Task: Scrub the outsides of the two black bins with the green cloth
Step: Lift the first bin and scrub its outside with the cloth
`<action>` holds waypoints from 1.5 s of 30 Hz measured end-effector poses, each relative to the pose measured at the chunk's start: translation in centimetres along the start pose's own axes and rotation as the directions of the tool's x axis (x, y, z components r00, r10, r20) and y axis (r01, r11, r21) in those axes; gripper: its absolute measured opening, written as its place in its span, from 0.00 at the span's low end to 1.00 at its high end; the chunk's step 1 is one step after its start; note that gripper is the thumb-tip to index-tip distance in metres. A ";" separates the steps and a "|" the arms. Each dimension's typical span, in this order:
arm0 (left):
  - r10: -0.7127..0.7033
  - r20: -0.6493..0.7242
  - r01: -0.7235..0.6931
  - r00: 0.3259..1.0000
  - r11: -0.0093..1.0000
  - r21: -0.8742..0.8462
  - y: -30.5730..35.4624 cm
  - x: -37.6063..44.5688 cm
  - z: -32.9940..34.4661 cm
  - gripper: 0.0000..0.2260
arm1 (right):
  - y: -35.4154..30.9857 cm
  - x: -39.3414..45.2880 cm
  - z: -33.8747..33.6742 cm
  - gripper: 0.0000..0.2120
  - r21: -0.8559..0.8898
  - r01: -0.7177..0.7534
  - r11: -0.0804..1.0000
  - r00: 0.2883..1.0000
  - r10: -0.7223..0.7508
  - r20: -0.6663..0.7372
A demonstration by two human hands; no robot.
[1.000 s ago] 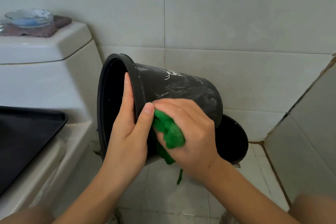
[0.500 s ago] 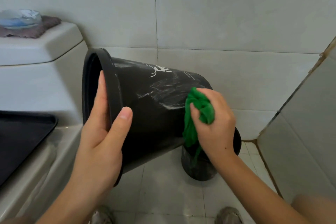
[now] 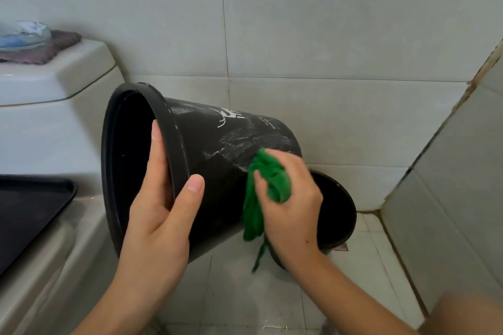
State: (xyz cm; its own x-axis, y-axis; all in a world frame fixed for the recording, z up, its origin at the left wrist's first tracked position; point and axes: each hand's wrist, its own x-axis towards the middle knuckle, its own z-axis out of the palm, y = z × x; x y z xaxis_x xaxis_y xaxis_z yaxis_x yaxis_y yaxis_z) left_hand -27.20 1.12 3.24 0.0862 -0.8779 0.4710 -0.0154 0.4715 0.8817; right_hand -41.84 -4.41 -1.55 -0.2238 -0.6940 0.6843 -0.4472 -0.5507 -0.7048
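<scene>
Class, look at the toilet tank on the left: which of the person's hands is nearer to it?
Left. The left hand grips the tilted bin's rim beside the toilet tank; the right hand scrubs farther off, near the bin's base.

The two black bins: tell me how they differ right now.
The held bin is tipped on its side, off the floor, gripped at the rim by the left hand; the second bin stands upright on the floor behind it. The held bin shows white print and soapy streaks; the second is mostly hidden. Both are black and round.
</scene>
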 end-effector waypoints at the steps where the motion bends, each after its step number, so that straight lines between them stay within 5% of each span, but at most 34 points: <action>1: -0.004 0.000 0.004 1.000 1.000 -0.001 -0.1 0.0 -0.1 0.31 | -0.6 -0.4 0.1 0.12 0.009 0.076 0.997 0.997 -0.077 0.022; 6: -0.019 -0.010 0.019 1.000 1.000 -0.001 0.3 0.1 -0.4 0.30 | -0.4 0.1 -0.8 0.14 -0.011 0.254 0.967 0.963 -0.253 0.089; 11: -0.075 -0.038 0.073 0.996 0.996 -0.060 1.5 0.1 -1.4 0.29 | 4.4 3.1 -2.4 0.13 -0.105 -0.195 0.975 0.981 0.193 -0.034; 14: -0.039 -0.001 0.039 0.999 0.998 -0.040 2.1 0.1 -1.6 0.29 | 5.3 3.6 -2.8 0.12 -0.141 -0.260 0.955 0.964 0.249 -0.091; 21: 0.012 -0.003 -0.012 1.000 0.999 0.038 0.1 0.2 0.0 0.31 | -0.6 0.2 -0.5 0.14 0.000 0.045 0.999 0.998 -0.045 0.046; 28: 0.003 0.001 -0.003 1.000 0.996 0.089 -0.7 -0.1 0.1 0.33 | -3.4 -1.0 0.1 0.13 0.049 0.361 0.931 0.928 -0.364 0.079; 31: 0.006 -0.017 -0.005 1.000 0.998 0.061 -0.6 -0.1 0.0 0.33 | -1.1 -0.3 -0.5 0.15 0.014 0.254 0.967 0.964 -0.254 0.082; 33: 0.015 -0.017 -0.015 1.000 0.999 0.034 -0.1 -0.1 -0.3 0.32 | 0.7 1.0 -1.1 0.15 -0.026 0.042 0.999 0.999 -0.041 0.034; 38: 0.027 0.024 -0.028 0.999 0.998 0.062 0.8 -0.3 -0.8 0.33 | 4.8 3.4 -2.0 0.11 -0.148 -0.374 0.916 0.927 0.366 -0.078; 42: 0.036 0.020 -0.037 0.999 0.996 0.079 0.4 -0.3 -0.4 0.31 | 4.8 3.3 -1.7 0.10 -0.115 -0.409 0.905 0.912 0.406 -0.054; 45: 0.050 0.055 -0.056 0.997 0.993 0.109 0.2 -0.4 0.4 0.32 | 1.8 2.4 -0.8 0.12 -0.067 -0.232 0.970 0.972 0.234 0.016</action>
State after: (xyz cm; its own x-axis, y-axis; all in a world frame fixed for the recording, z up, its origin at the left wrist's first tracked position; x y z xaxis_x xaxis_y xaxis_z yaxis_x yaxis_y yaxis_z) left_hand -27.65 1.53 3.24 0.0309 -0.8565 0.5152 -0.1283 0.5077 0.8519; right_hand -43.89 -6.70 -1.03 -0.3080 -0.8111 0.4972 -0.4399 -0.3420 -0.8304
